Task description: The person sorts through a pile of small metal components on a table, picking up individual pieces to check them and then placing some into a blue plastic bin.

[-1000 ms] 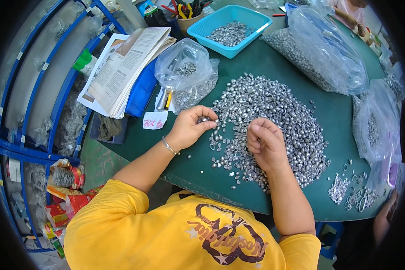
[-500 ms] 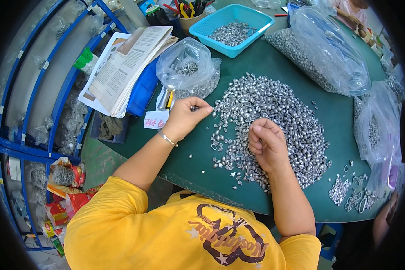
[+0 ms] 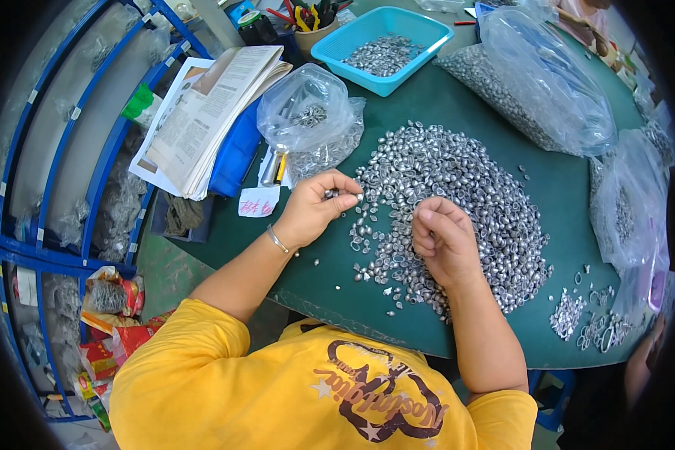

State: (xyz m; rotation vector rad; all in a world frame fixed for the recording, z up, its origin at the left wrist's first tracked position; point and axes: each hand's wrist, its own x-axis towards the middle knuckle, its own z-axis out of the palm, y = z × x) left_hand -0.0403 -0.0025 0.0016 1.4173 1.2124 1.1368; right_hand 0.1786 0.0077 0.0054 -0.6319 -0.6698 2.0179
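Note:
A wide heap of small silver oval metal pieces [image 3: 487, 202] covers the middle of the green table [image 3: 307, 277]. At its left edge, my left hand [image 3: 319, 206] is closed, pinching one small metal piece [image 3: 360, 197] between thumb and forefinger. More grey pieces [image 3: 330, 193] show in the curl of that palm. My right hand [image 3: 448, 241] hovers over the heap's near side, thumb pressed to curled fingers; whatever they hold is hidden. A few loose pieces lie scattered between my hands.
A turquoise basket [image 3: 386, 82] of metal parts stands at the back. Left of the heap are a clear bag [image 3: 307, 109], a blue bin [image 3: 236, 161] and papers [image 3: 206, 112]. Large filled bags [image 3: 532, 90] lie at right. Small piles [image 3: 568, 315] sit near the right edge. Blue shelving [image 3: 75, 112] stands left.
My left hand has turned slightly and its fingertips have shifted right and down, bringing a small piece into view between them. My right hand stays nearly in place.

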